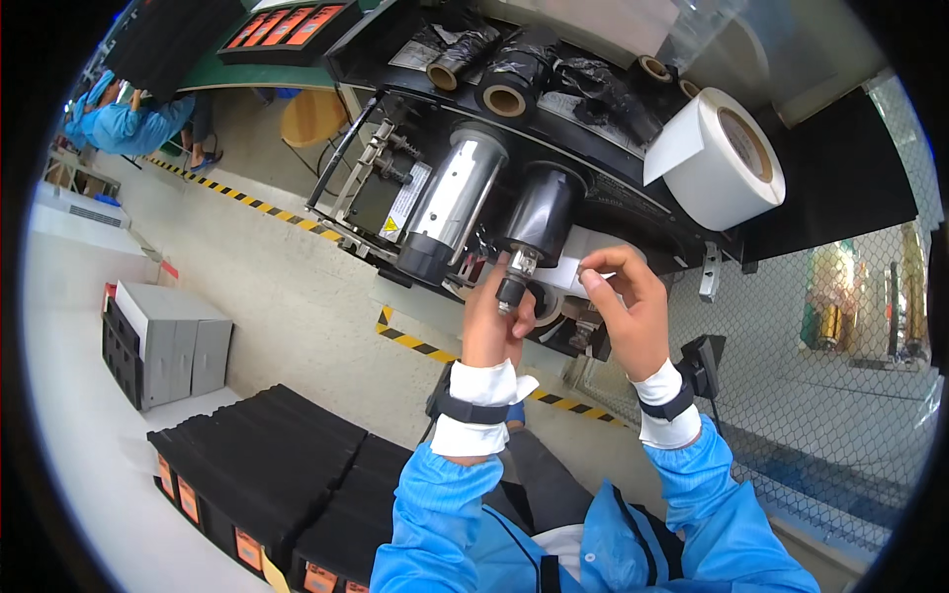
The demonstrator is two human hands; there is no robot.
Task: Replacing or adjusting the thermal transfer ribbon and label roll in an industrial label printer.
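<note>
An opened label printer stands in front of me. Its black ribbon roll (544, 210) sits on a spindle with a metal and black knob (512, 289) at the near end. Just behind and below this knob is my left hand (491, 321), its fingers curled and partly hidden by it; what they grip does not show. My right hand (633, 306) is raised right of the spindle, thumb and forefinger pinched together. Anything between those fingertips is too small to make out. Beside them lies a strip of white label paper (571, 265). A silver cylinder (460, 193) lies left of the ribbon.
A large white label roll (717, 163) and several used ribbon rolls (509, 89) rest on top of the printer. Wire mesh (751, 395) runs along the right. Black trays (267, 455) stand lower left, near a grey cabinet (178, 341). Another person (129, 124) sits far left.
</note>
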